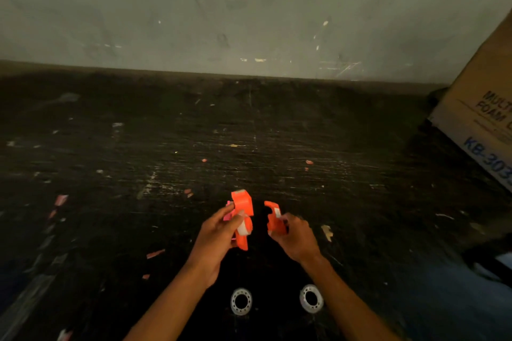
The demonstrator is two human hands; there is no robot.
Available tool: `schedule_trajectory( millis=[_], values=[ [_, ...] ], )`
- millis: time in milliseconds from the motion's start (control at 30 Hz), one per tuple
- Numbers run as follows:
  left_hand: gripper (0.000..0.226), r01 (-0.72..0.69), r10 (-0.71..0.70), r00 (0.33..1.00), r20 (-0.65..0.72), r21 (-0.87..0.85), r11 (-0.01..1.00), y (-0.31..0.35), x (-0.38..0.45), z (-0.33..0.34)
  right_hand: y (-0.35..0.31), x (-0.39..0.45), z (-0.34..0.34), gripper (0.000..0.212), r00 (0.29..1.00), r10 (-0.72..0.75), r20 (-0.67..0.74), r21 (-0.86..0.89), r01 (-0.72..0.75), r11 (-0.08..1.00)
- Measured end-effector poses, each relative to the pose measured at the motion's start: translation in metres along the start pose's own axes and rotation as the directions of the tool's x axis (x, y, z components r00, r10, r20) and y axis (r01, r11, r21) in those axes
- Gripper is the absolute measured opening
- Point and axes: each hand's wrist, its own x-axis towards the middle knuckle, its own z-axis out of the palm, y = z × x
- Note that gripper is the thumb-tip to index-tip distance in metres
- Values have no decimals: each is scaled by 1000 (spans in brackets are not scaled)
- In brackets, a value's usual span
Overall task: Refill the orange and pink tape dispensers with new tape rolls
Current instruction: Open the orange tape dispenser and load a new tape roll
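The orange tape dispenser is split in two parts above the dark table. My left hand [214, 241] grips the larger orange body [243, 203], with a white tape roll [243, 228] seated in it. A bit of pink [227, 212], perhaps the pink dispenser, shows behind my left fingers. My right hand [296, 238] holds the smaller orange cover piece [274, 217], a short gap to the right of the body. Two new clear tape rolls lie flat near me: one [241, 301] below my left wrist, the other [311, 298] beside my right forearm.
The dark, scratched table [166, 160] is littered with small scraps of pink and white tape. A grey wall [249, 8] rises at its far edge. A tilted cardboard box [482, 108] leans in at the right.
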Motion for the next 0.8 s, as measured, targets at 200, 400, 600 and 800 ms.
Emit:
schedule_trajectory(
  millis=[200,400,600,800],
  values=[
    [25,40,-37,999,36,-63,997,-22,-26,3,-13,-71,-35,28,965,-259,37,305,236,923],
    [19,93,-89,977,195,-13,996,-56,-67,24,-9,-157,-36,29,950,-290,113,507,196,840],
    [22,167,-147,952,270,-53,985,-71,-90,27,8,-201,-48,24,986,-166,33,605,112,788],
    [24,175,-158,974,165,-92,980,-67,-96,18,59,-170,-64,29,998,6,-56,159,3,987]
  ],
)
